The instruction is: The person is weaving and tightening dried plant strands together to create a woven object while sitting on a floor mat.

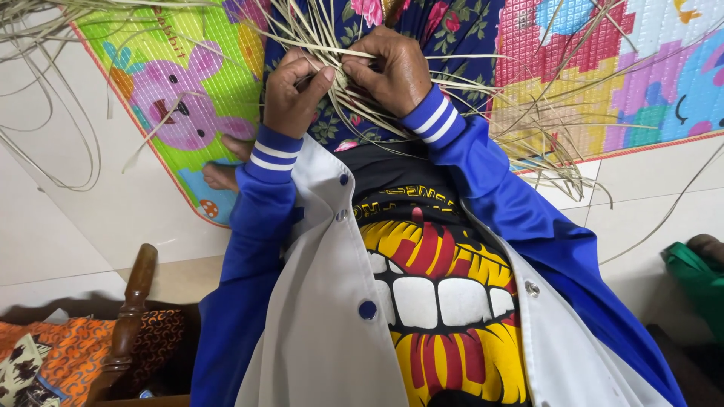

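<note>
My left hand [292, 92] and my right hand [391, 69] meet over my lap, both pinching a small woven knot of pale straw strips [341, 75]. Long dry strips [528, 128] fan out from that knot to the left, right and upward. The thumbs press toward each other at the knot. I wear a blue jacket with white-striped cuffs [273, 154] and a floral skirt [445, 30] lies under the strips.
A colourful padded play mat [173, 83] covers the white tiled floor [98, 218]. A bare foot [225, 169] shows at its edge. A wooden chair post [128, 309] with an orange patterned cushion [68, 347] stands lower left. Green cloth [697, 283] lies at the right.
</note>
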